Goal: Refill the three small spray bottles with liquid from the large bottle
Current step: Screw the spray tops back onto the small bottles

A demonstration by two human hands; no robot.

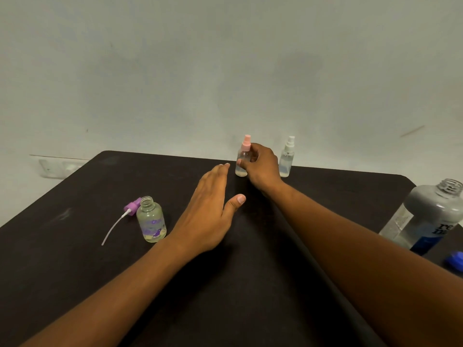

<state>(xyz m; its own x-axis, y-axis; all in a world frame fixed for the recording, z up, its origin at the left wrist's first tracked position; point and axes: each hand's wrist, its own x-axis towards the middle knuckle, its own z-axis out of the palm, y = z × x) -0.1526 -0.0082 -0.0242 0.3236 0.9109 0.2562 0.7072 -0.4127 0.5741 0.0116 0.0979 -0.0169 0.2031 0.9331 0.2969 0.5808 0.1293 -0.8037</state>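
Note:
My right hand (260,166) is wrapped around the small clear bottle with the pink spray top (242,162), which stands upright near the table's far edge. My left hand (213,211) hovers flat and open over the table's middle, holding nothing. An uncapped small bottle with a purple print (151,220) stands at the left, holding clear liquid. Its purple spray head with a white tube (125,215) lies beside it. A third small bottle with a white spray top (286,159) stands at the far right. The large clear bottle (423,219) stands uncapped at the right edge.
A blue cap (454,260) lies at the right edge near the large bottle. The dark table (75,246) ends close behind the two far bottles, against a pale wall.

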